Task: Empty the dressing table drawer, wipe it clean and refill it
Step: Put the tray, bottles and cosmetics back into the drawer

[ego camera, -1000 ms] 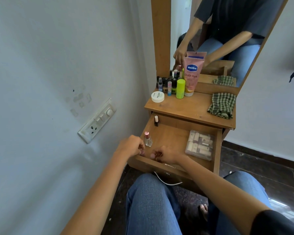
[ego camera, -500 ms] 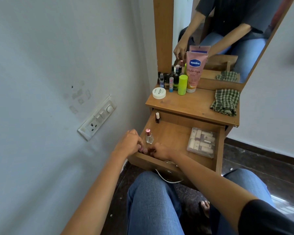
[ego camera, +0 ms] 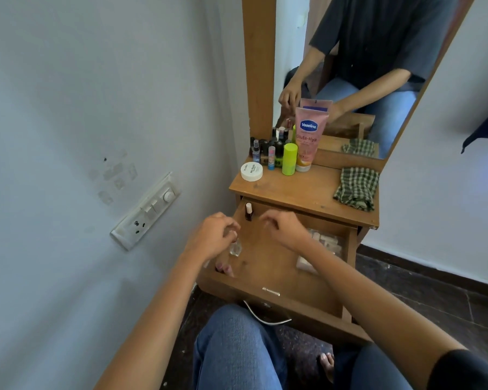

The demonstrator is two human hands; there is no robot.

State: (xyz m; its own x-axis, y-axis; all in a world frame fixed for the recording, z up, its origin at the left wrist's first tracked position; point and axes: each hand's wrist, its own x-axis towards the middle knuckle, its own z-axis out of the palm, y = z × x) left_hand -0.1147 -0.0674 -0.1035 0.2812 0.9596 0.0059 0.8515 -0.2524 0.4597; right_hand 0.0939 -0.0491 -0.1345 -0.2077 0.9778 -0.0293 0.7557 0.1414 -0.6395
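Left hand [ego camera: 212, 237] is curled right over a small clear glass bottle [ego camera: 235, 248], can't tell if it's actually gripping. Right hand [ego camera: 286, 229] hovers beside it, loose and empty. Both are above the open wooden drawer [ego camera: 279, 301], with a dark nail polish bottle [ego camera: 248, 211] at its far left.

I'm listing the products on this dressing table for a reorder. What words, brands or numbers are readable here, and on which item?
"Vaseline": in the blue logo on the pink tube.
"Gluta-Hya": just below the logo on the same tube.
Print on the lid of the white jar: too small to read.
Labels on the small bottles beside the tube: too blurred to read.
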